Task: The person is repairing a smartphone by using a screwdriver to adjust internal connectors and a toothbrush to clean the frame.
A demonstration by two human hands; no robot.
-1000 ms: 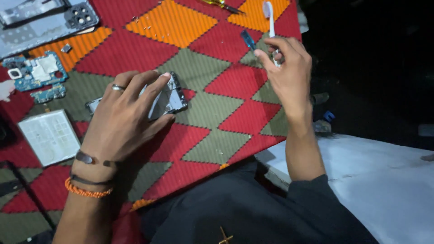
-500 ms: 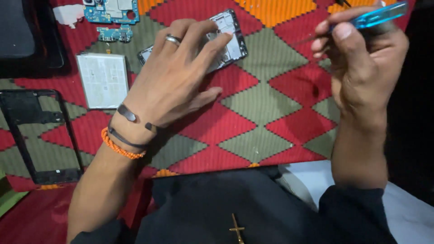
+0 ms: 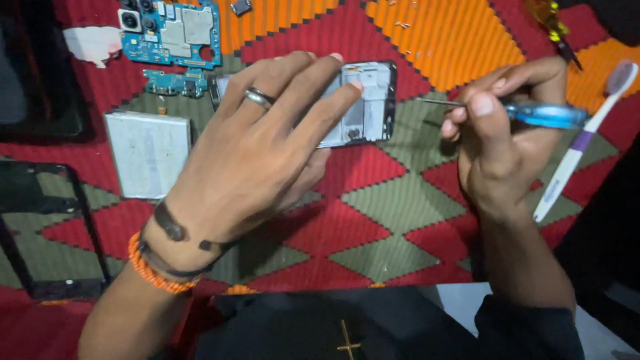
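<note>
My left hand point(image 3: 260, 153), with a ring and wrist bands, lies flat over an opened phone body point(image 3: 363, 103) on the patterned cloth, fingertips pressing its upper edge. My right hand point(image 3: 497, 143) grips a blue-handled screwdriver point(image 3: 533, 113), its thin metal tip pointing left toward the phone's right edge. A white and purple toothbrush point(image 3: 577, 150) is tucked in the same hand, bristles up at the far right.
A blue circuit board point(image 3: 170, 30) with camera modules lies at the top left, a silver battery point(image 3: 148, 153) below it. A black phone frame point(image 3: 47, 230) rests at the left edge. The red, orange and green cloth point(image 3: 393, 220) covers the surface.
The view has shifted closer. My right hand has come down and left, turning the screwdriver's tip toward the phone. My left hand stays pressed on the phone.
</note>
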